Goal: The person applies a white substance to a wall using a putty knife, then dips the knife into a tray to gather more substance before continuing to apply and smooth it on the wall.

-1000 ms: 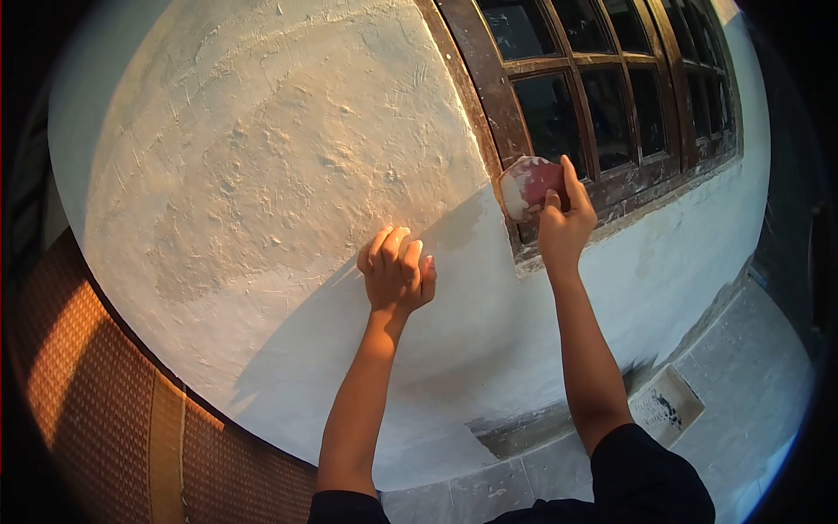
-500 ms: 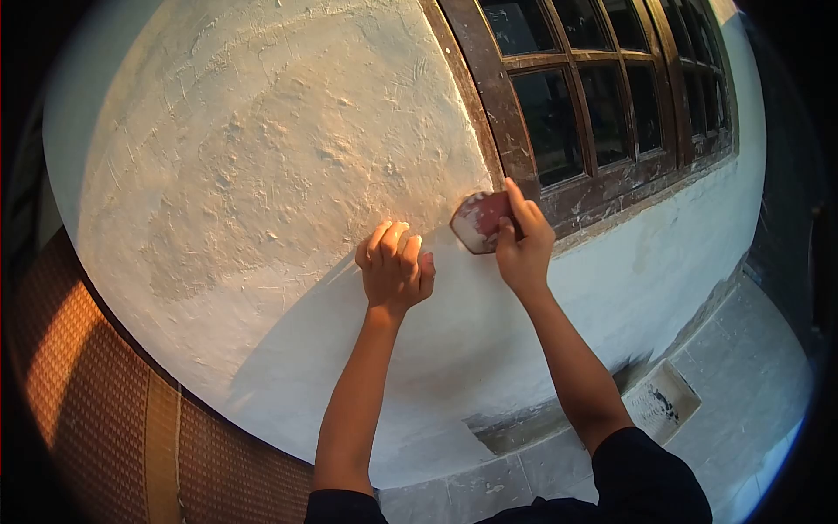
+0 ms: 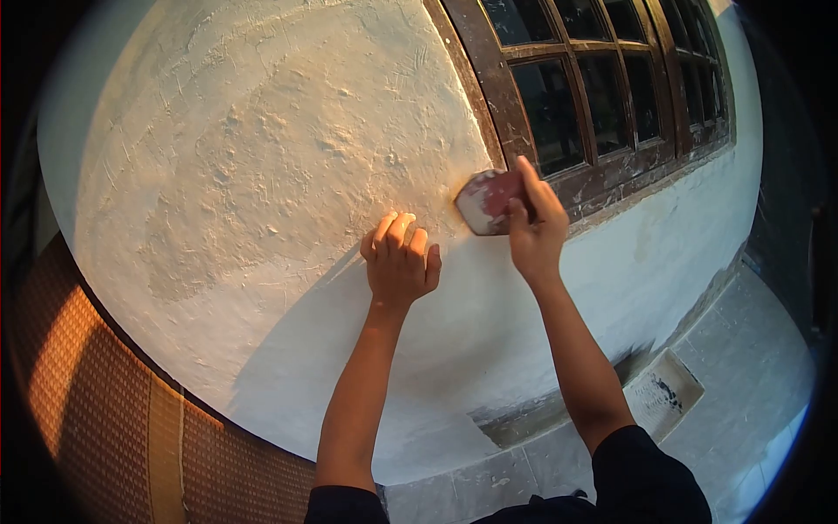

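My right hand grips a reddish putty scraper, index finger stretched along it and thumb bent below. White paste coats the scraper's left side and upper edge. Its blade lies close over the wall, by the lower left corner of the window frame. To the left, my left hand rests with bent, slightly parted fingers against the plaster, holding nothing. Rough, lumpy plaster covers the sunlit area above that hand; smoother white wall in shadow lies below.
A brown wooden window with dark panes fills the upper right. On the grey ledge at lower right sits a pale tray with dark marks inside. Woven brown matting runs along the lower left.
My right hand and the scraper have shifted slightly up and to the right, along the window corner. My left hand has moved a little up and right over the wall.
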{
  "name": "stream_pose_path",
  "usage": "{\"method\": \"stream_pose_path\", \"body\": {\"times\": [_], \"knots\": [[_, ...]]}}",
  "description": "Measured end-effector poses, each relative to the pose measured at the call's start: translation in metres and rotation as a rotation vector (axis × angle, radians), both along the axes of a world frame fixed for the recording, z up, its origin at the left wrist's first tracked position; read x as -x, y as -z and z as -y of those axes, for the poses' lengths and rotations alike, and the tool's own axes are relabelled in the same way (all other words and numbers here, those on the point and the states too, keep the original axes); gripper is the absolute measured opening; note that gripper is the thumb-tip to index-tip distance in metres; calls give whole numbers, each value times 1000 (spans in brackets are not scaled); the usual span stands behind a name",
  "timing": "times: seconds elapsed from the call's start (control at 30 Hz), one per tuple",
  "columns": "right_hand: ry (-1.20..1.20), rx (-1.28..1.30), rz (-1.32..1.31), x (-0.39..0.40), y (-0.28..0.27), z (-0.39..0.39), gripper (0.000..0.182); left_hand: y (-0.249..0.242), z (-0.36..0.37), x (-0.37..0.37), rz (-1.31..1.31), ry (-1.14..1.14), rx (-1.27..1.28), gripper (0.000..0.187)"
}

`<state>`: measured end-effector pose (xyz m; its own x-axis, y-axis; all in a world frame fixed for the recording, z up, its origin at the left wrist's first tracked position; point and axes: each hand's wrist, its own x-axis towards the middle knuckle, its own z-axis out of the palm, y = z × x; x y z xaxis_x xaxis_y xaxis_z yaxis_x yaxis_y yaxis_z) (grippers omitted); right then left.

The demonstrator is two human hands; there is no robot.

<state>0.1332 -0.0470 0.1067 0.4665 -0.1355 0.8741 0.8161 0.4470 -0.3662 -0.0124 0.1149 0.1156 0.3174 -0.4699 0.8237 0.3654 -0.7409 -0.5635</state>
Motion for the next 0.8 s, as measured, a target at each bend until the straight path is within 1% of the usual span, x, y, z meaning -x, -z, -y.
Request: {"method": "stream_pose_path", "body": {"times": [0.07,0.1,0.13,0.2,0.23,0.27,0.33,0.37,0.4,0.47,0.5,0.53,0.6,0.63,0.67,0.73,0.77,0.8], "knots": [[34,136,66,5,-1,-9,59,1,0,1,-9,4,-1,27],[75,75,-49,-11,4,-13,59,3,-2,0,-17,11,0,27],[77,69,-51,-19,5,-7,59,2,-3,0,-21,20,0,27],[48,-214,-381,-29,1,5,58,2,-2,0,-26,7,-8,28],[78,-188,-290,-23,0,2,59,2,-1,0,-35,-12,-8,28],[5,-141,-142,-15,1,-1,59,2,-1,0,-38,-8,-7,28],[-26,175,-25,8,-4,0,58,2,-1,1,-41,-12,0,30],[33,193,-55,3,-3,-6,58,4,-3,1,-46,-8,-1,30],[35,191,-60,-8,1,-10,58,5,-6,0,-54,-10,0,31],[183,-165,-345,-36,11,-4,58,4,-6,-2,-58,-4,0,31],[146,-203,-359,-34,9,6,58,3,-4,-3,-67,-24,-14,32],[150,-197,-361,-29,7,8,58,4,-2,-2,-81,-49,-20,32],[17,-108,-128,-8,-1,6,57,5,0,-1,-103,-60,-4,33],[-32,33,-88,5,-7,6,57,4,1,-1,-122,-68,-5,34],[-78,140,-103,12,-11,3,57,3,2,0,-123,-66,-4,34],[89,-7,-222,-2,-4,-7,56,3,0,1,-170,-71,1,32],[96,-8,-218,-10,4,-3,56,5,1,2,-167,-64,1,32],[135,-70,-312,-15,6,8,54,8,3,3,-184,-53,-2,32]]}}
